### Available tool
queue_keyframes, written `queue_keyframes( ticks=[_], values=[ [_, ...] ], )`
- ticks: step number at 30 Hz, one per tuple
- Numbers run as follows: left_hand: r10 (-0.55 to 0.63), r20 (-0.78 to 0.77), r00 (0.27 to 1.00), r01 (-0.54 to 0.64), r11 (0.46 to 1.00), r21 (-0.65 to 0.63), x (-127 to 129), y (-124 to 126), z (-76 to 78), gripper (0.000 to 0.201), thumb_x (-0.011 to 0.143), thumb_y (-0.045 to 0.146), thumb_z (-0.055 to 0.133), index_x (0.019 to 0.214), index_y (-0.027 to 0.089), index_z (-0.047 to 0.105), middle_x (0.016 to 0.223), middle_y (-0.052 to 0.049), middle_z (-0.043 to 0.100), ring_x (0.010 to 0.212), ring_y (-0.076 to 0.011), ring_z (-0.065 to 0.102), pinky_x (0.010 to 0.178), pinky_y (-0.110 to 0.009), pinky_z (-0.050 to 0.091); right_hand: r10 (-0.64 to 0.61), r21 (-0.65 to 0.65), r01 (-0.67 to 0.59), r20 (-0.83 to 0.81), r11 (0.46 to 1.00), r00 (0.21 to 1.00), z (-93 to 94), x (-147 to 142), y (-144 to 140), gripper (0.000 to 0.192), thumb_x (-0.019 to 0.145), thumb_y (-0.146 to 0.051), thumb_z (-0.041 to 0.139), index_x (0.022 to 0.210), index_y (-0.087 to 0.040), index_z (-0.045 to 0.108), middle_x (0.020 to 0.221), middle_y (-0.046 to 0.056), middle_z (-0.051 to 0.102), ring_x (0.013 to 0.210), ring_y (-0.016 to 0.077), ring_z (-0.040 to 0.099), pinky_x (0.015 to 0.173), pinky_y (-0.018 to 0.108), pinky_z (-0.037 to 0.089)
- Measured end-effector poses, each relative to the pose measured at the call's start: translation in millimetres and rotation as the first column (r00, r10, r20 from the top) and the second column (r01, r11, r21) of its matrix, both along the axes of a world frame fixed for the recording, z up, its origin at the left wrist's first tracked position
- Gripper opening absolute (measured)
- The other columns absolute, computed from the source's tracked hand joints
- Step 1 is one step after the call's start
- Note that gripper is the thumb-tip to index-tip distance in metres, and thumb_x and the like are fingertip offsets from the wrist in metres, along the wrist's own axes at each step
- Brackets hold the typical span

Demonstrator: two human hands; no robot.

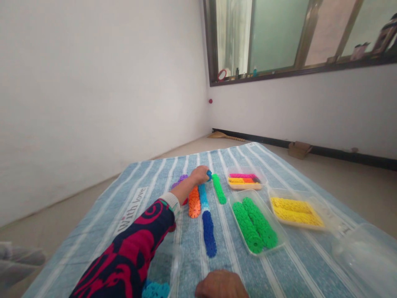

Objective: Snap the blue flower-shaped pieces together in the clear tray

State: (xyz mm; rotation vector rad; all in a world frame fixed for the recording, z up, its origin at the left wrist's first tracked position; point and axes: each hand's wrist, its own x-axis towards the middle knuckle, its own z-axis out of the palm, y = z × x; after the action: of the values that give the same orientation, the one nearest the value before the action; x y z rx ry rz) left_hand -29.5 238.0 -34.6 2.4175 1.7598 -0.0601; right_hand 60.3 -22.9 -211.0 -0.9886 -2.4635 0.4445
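Observation:
My left hand (200,175) reaches across the cloth, closed on a short stack of blue notched plastic discs (209,175). Just below it lies a row of light blue discs (204,198), running into dark blue discs (209,236). Orange discs (194,203) lie beside that row, and purple discs (180,180) are partly hidden behind my wrist. To the right of the hand is a short row of green discs (219,188). My right hand (221,284) is at the bottom edge, curled with knuckles up; its fingertips and anything in them are hidden.
Clear plastic boxes on the striped cloth (108,248) hold green discs (256,225), yellow discs (296,211), and pink, yellow and orange discs (243,179). Teal discs (156,289) sit in another box under my left sleeve. An empty-looking clear container (369,252) stands at right.

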Motion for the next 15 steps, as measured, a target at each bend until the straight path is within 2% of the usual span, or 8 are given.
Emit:
queue_keyframes(
  ticks=[3, 6, 8, 11, 13, 15],
  values=[
    [0.033, 0.084, 0.996, -0.031, 0.999, -0.028, -14, -8, 21.4, 0.035, 0.09, 0.038, 0.06, 0.116, 0.015, 0.061, 0.118, -0.007, 0.063, 0.101, -0.0218, 0.063, 0.084, -0.041, 0.055, 0.033, 0.075, -0.017, -0.216, 0.997, 0.976, 16.2, 20, -8, 0.011, 0.082, -0.031, 0.058, 0.086, -0.025, 0.066, 0.074, -0.001, 0.071, 0.067, 0.0135, 0.064, 0.063, 0.02, 0.047],
    [0.075, 0.178, 0.981, -0.066, 0.996, -0.055, -39, -32, 39.6, 0.018, 0.083, 0.026, 0.065, 0.094, 0.012, 0.068, 0.092, -0.003, 0.068, 0.086, -0.0175, 0.063, 0.074, -0.031, 0.052, 0.032, 0.054, -0.012, -0.37, 0.998, 0.928, 37.2, 34, -17, 0.015, 0.085, -0.021, 0.051, 0.091, -0.024, 0.065, 0.077, 0.0, 0.071, 0.069, 0.0142, 0.065, 0.065, 0.022, 0.045],
    [0.104, 0.237, 0.966, -0.092, 0.994, -0.063, -59, -58, 48.2, 0.015, 0.074, 0.016, 0.064, 0.087, 0.011, 0.07, 0.077, 0.0, 0.067, 0.076, -0.0152, 0.062, 0.066, -0.026, 0.048, 0.015, 0.019, -0.008, -0.397, 1.0, 0.918, 49.4, 39, -21, 0.016, 0.087, -0.018, 0.049, 0.088, -0.023, 0.064, 0.076, 0.001, 0.07, 0.068, 0.015, 0.064, 0.064, 0.023, 0.044],
    [0.15, 0.278, 0.949, -0.131, 0.988, -0.085, -88, -106, 55.7, 0.02, 0.065, 0.016, 0.061, 0.082, 0.013, 0.071, 0.066, 0.003, 0.064, 0.066, -0.0132, 0.058, 0.059, -0.023, 0.042, 0.012, -0.036, -0.029, -0.399, 0.999, 0.917, 61.1, 42, -23, 0.016, 0.089, -0.018, 0.048, 0.088, -0.022, 0.064, 0.078, 0.002, 0.07, 0.07, 0.0157, 0.064, 0.065, 0.024, 0.044],
    [0.179, 0.264, 0.948, -0.157, 0.982, -0.102, -105, -141, 57.2, 0.016, 0.062, 0.018, 0.06, 0.074, 0.014, 0.07, 0.06, 0.003, 0.061, 0.062, -0.0128, 0.056, 0.057, -0.023, 0.039, 0.015, -0.077, -0.048, -0.391, 0.996, 0.92, 64.2, 43, -24, 0.017, 0.09, -0.02, 0.047, 0.087, -0.021, 0.064, 0.078, 0.003, 0.07, 0.069, 0.0156, 0.064, 0.065, 0.024, 0.043],
    [0.208, 0.226, 0.952, -0.185, 0.976, -0.118, -119, -174, 55.9, 0.017, 0.062, 0.019, 0.059, 0.075, 0.016, 0.07, 0.062, 0.003, 0.063, 0.064, -0.0133, 0.058, 0.058, -0.023, 0.04, 0.011, -0.116, -0.059, -0.382, 0.991, 0.924, 64.5, 44, -25, 0.019, 0.091, -0.021, 0.047, 0.085, -0.021, 0.065, 0.078, 0.003, 0.07, 0.07, 0.0158, 0.064, 0.065, 0.025, 0.043]
  ],
)
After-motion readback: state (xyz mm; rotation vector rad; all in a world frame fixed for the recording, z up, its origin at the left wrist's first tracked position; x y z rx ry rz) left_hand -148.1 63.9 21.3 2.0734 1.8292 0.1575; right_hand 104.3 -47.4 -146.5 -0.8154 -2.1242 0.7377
